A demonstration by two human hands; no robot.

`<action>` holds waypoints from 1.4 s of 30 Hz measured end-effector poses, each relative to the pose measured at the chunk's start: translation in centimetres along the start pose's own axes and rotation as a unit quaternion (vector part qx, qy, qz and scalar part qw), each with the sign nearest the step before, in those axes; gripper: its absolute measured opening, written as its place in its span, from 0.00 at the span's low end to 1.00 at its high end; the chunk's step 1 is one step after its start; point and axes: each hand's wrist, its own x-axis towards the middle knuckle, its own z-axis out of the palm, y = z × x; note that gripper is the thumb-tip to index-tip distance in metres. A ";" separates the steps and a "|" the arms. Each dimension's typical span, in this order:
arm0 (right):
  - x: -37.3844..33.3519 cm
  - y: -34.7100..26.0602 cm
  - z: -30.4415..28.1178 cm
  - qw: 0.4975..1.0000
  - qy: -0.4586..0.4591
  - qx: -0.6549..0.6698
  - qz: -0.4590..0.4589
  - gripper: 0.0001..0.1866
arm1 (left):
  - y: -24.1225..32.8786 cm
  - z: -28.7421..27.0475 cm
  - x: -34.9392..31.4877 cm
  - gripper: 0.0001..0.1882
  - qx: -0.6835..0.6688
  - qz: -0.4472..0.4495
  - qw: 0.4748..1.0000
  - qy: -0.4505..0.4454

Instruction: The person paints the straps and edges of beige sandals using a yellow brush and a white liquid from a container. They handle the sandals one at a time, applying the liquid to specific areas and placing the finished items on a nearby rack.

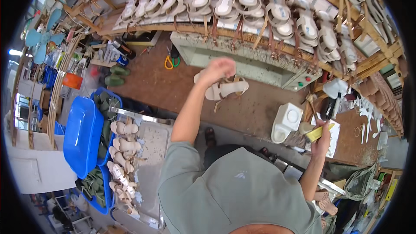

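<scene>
My left hand (220, 69) is over the workbench, above a pair of light beige sandals. It is smeared by motion, with the fingers seemingly curled, and I cannot see anything in it. One sandal (227, 89) lies on its side in full view just below the hand; the other is partly covered by my wrist. On the right, my right hand (321, 141) is closed round a flat yellow block (318, 133) with a dark edge, whose exact kind I cannot make out. Beside it stands a white plastic container (287, 122).
A pale green metal box with buttons (299, 82) spans the bench's back. Above it, a wooden rack (173, 29) holds many sandals. Scissors (172, 60) lie at the back left. Blue tubs (82, 134) and a metal tray (154, 160) with sandals stand left.
</scene>
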 end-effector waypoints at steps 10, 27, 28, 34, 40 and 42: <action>1.0 5.3 3.6 0.988 -0.136 0.076 0.023 0.17 | -18.6 2.4 -2.5 0.10 0.722 0.200 0.658 0.075; -6.1 22.0 7.9 0.918 -0.164 -0.104 -0.347 0.16 | -20.2 20.7 -28.8 0.04 -0.154 0.131 0.976 0.078; -8.2 21.1 7.4 0.946 -0.205 -0.110 -0.226 0.17 | -20.9 22.1 -30.3 0.04 -0.170 0.139 0.975 0.046; -13.6 23.5 4.6 0.933 -0.278 -0.162 -0.161 0.17 | -24.0 21.7 -36.0 0.10 -0.089 0.018 0.993 0.074; -14.8 23.6 3.2 0.926 -0.224 -0.223 -0.207 0.17 | -19.1 20.9 -39.7 0.10 0.223 0.259 0.922 0.182; -15.4 23.4 4.0 0.922 -0.220 -0.229 -0.223 0.17 | -19.1 23.1 -39.1 0.12 0.048 0.151 0.986 -0.058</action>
